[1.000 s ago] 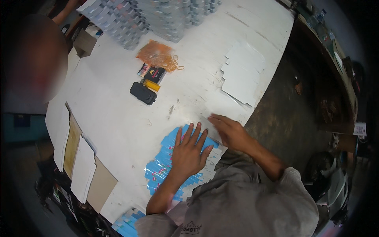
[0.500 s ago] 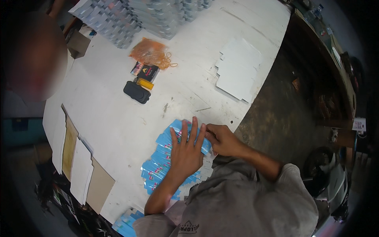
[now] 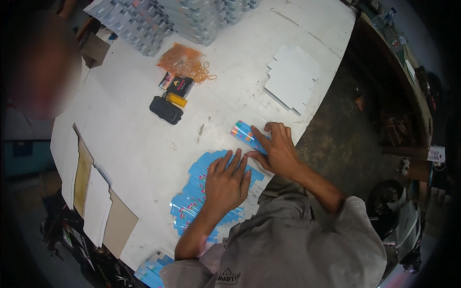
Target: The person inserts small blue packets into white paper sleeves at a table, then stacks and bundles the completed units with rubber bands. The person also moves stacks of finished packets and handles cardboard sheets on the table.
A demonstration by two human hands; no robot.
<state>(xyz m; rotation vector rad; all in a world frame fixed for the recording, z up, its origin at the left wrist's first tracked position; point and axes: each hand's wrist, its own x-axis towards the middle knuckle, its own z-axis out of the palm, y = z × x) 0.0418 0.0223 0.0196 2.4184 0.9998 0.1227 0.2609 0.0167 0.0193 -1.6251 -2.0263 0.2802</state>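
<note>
Left hand (image 3: 224, 188): your fingers slightly spread on carton fan (image 3: 191, 191) | Right hand (image 3: 281, 152): fingers bent over carton (image 3: 242, 133), thumb apart, can't tell if pinching | carton: just beyond fan, over table (image 3: 139, 105) | press fan lightly, guide carton by edges

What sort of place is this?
Probably a small packing or print workshop: the white worktable holds tall stacks of cut card and, under the left hand, a fanned pile of blue printed card.

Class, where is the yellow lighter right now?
The lighter is in the head view's upper left, on the white table, between the black case and the black pack.
</note>
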